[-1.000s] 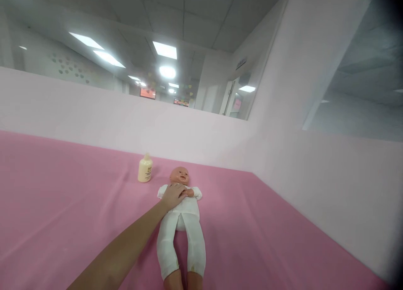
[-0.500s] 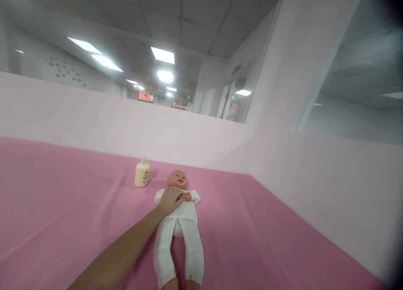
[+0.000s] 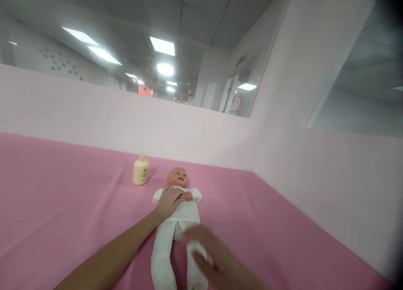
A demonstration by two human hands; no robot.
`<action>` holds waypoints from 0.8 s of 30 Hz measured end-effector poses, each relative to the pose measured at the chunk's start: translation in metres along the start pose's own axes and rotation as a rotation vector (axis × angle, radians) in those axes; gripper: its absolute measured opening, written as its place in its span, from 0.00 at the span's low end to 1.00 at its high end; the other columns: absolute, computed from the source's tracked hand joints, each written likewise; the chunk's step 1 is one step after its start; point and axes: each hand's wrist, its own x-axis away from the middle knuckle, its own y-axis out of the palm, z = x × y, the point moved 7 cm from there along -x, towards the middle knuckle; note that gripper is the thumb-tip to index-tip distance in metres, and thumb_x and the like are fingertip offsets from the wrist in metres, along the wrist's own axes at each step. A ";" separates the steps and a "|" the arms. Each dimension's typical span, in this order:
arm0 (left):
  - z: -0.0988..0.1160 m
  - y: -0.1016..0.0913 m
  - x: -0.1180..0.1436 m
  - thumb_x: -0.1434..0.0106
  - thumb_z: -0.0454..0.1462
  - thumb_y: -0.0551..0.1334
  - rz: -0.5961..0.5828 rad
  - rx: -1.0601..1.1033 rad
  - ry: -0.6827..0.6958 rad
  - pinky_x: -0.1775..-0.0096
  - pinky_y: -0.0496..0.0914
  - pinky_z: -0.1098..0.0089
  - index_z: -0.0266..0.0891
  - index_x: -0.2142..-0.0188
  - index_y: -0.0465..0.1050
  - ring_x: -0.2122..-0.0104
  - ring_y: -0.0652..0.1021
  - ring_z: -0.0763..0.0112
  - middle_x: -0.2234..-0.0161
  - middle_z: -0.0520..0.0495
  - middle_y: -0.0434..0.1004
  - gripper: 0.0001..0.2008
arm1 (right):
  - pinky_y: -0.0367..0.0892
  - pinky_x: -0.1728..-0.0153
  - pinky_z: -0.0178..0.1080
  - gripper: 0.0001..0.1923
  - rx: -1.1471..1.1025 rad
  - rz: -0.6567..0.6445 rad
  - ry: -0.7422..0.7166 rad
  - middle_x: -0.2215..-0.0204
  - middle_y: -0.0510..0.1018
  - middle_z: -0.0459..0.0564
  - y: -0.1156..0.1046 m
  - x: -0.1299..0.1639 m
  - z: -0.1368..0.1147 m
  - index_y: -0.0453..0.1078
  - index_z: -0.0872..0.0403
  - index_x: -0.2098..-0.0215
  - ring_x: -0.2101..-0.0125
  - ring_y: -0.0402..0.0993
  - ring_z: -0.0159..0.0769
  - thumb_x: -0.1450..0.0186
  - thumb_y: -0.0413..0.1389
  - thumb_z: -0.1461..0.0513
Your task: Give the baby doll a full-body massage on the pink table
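Pink cloth (image 3: 63, 206) covers the whole counter, running back to a pale pink wall (image 3: 94, 118) and a side wall at the right. A baby doll (image 3: 179, 214) in a white suit lies on its back near the far right corner of the counter, head toward the back wall, legs stretched toward the near edge. The person's left hand (image 3: 168, 199) rests flat on the doll's chest, fingers spread and lying loose, not closed around anything. The right hand (image 3: 209, 256) hangs blurred over the doll's right leg close to the near edge, fingers apart and holding nothing; whether it touches the leg I cannot tell. A cream bottle (image 3: 140, 170) stands upright just beside the doll's head, on its left, close to the back wall.
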 end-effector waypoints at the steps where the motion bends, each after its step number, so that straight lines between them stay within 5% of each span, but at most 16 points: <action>1: -0.001 0.000 0.000 0.31 0.41 0.54 0.001 0.012 -0.002 0.52 0.64 0.59 0.43 0.55 0.73 0.54 0.74 0.60 0.55 0.47 0.78 0.11 | 0.59 0.38 0.52 0.21 0.083 0.161 0.021 0.43 0.69 0.53 -0.017 -0.020 0.017 0.59 0.45 0.38 0.41 0.63 0.39 0.28 0.43 0.63; 4: -0.004 0.000 0.001 0.31 0.43 0.54 0.007 0.049 0.004 0.52 0.65 0.60 0.43 0.55 0.73 0.54 0.75 0.60 0.55 0.46 0.79 0.12 | 0.52 0.36 0.59 0.27 0.327 0.359 0.042 0.41 0.66 0.57 -0.038 -0.079 0.071 0.62 0.52 0.41 0.37 0.56 0.47 0.38 0.48 0.70; 9: -0.011 0.000 -0.002 0.31 0.43 0.55 0.016 0.109 0.003 0.50 0.66 0.58 0.42 0.54 0.73 0.52 0.75 0.59 0.54 0.45 0.79 0.12 | 0.56 0.40 0.54 0.25 0.400 0.363 -0.045 0.46 0.72 0.56 -0.030 -0.137 0.132 0.66 0.55 0.45 0.42 0.63 0.47 0.41 0.52 0.67; 13: -0.014 -0.001 -0.003 0.31 0.43 0.55 0.070 0.191 0.010 0.46 0.66 0.57 0.43 0.52 0.72 0.50 0.75 0.60 0.51 0.44 0.77 0.13 | 0.60 0.43 0.51 0.22 0.375 0.405 -0.079 0.49 0.75 0.55 -0.028 -0.142 0.151 0.68 0.54 0.46 0.47 0.68 0.45 0.38 0.53 0.63; 20: -0.032 -0.006 0.007 0.34 0.43 0.59 0.251 0.161 -0.085 0.38 0.59 0.53 0.46 0.38 0.61 0.37 0.63 0.55 0.37 0.40 0.61 0.25 | 0.59 0.40 0.53 0.25 0.150 0.681 0.036 0.43 0.70 0.56 -0.047 -0.129 0.204 0.62 0.52 0.38 0.43 0.65 0.46 0.32 0.50 0.55; 24: -0.060 -0.018 0.013 0.35 0.43 0.59 0.378 0.202 -0.231 0.39 0.58 0.48 0.41 0.41 0.62 0.41 0.67 0.52 0.42 0.38 0.68 0.24 | 0.62 0.40 0.53 0.35 -0.176 0.811 0.168 0.38 0.64 0.58 -0.055 -0.119 0.238 0.52 0.53 0.34 0.39 0.63 0.46 0.36 0.54 0.55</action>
